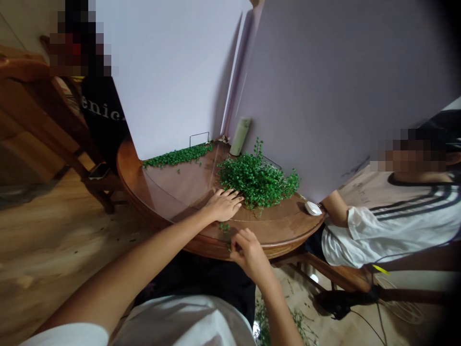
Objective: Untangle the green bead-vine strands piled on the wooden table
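Green sprigs (257,180) lying heaped on a round wooden surface (183,190) as we are leaning in at its edge. Our left hand (223,205) is resting just beside the heap, its fingers (234,194) spread apart. Our right hand (249,254) is hanging at the rim, its fingers (239,245) curled together beside a stray sprig (229,246); we cannot tell whether they are clamped on it.

Behind the heap, a narrower strip of sprigs (178,156) is lying along two white boards (173,72), with a pale green flask (240,137) and a wire frame (199,139) standing against them. A white oval object (312,208) is sitting at the far rim. Two other people are beside the surface: one in a white shirt with dark stripes (399,226), one in a black shirt (103,115) reading "enic". A phone (99,170) is lying on a wooden chair (36,96), and more sprigs (284,327) are lying on the floor.
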The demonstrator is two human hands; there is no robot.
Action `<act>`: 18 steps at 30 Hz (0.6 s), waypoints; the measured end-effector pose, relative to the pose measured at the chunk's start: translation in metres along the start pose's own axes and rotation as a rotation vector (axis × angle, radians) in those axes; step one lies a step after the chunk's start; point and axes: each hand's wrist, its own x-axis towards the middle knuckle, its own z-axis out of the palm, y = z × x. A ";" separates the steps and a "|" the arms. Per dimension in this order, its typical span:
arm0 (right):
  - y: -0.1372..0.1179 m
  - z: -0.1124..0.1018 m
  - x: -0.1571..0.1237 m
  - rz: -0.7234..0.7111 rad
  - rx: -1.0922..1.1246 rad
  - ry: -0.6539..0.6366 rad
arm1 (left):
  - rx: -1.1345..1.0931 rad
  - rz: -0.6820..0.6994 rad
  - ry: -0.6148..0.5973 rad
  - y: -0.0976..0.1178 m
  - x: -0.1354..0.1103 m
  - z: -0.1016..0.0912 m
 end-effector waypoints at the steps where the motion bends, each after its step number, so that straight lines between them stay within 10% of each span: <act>1: 0.000 -0.001 -0.004 -0.009 -0.001 -0.009 | -0.001 0.001 0.002 0.000 0.000 0.000; 18: 0.000 -0.023 0.014 0.107 0.139 0.023 | -0.009 0.002 0.000 0.002 0.000 -0.005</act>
